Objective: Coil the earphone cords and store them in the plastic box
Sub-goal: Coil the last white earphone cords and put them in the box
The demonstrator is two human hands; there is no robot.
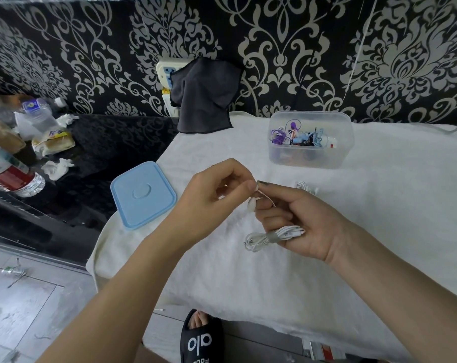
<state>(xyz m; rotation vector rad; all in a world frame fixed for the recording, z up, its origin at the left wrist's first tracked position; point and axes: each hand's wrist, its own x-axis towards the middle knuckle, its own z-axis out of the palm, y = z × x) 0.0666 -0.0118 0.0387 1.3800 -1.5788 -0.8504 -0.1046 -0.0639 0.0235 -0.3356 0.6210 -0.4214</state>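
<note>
A white earphone cord [268, 238] is bundled into loops in my right hand [303, 221], with its plug end hanging out to the left. My left hand [219, 189] pinches the earbud end of the same cord between thumb and forefinger, close against my right fingertips. The clear plastic box [311, 159] stands open at the back of the white cloth, holding several coloured coiled earphones. Its light blue lid [143, 193] lies flat to the left. Another white earphone [306, 186] lies on the cloth behind my right hand.
A white cloth [379, 231] covers the table. A dark grey cloth [203, 98] hangs over a wall socket at the back. Bottles, tissues and wrappers [25, 142] crowd a black surface on the left. A slippered foot [201, 336] shows below the table edge.
</note>
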